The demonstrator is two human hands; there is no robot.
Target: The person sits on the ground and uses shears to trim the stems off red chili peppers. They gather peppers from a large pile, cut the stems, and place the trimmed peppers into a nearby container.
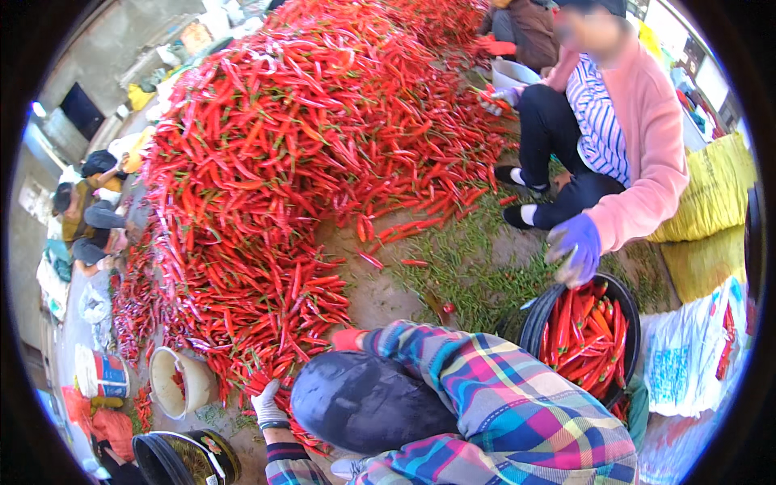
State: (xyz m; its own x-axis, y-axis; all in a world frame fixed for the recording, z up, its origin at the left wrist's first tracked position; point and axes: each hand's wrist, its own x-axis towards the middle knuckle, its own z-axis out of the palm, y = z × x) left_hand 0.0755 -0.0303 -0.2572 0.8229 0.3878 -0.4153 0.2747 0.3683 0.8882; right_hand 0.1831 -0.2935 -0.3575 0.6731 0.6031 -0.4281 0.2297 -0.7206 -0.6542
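Neither of my hands is in view. Before me lies a large heap of red chili peppers (273,163) with green stems. Below it, a co-worker in a dark cap (370,400) and plaid shirt (521,400) bends over the heap's lower edge. That person's white-gloved hand (268,405) touches peppers, and their red-gloved hand (347,340) is partly hidden. On the right sits a co-worker in a pink jacket (655,133), whose purple-gloved hand (575,248) is over a black bucket (630,309) of red peppers (585,339); their other gloved hand (500,102) is beside the heap.
Green stems (467,273) litter the floor. A cream bucket (182,385), a white bucket (103,373) and a tipped black bucket (182,454) stand lower left. Yellow sacks (709,188) and a white sack (679,351) lie right. More people sit at the far left and top.
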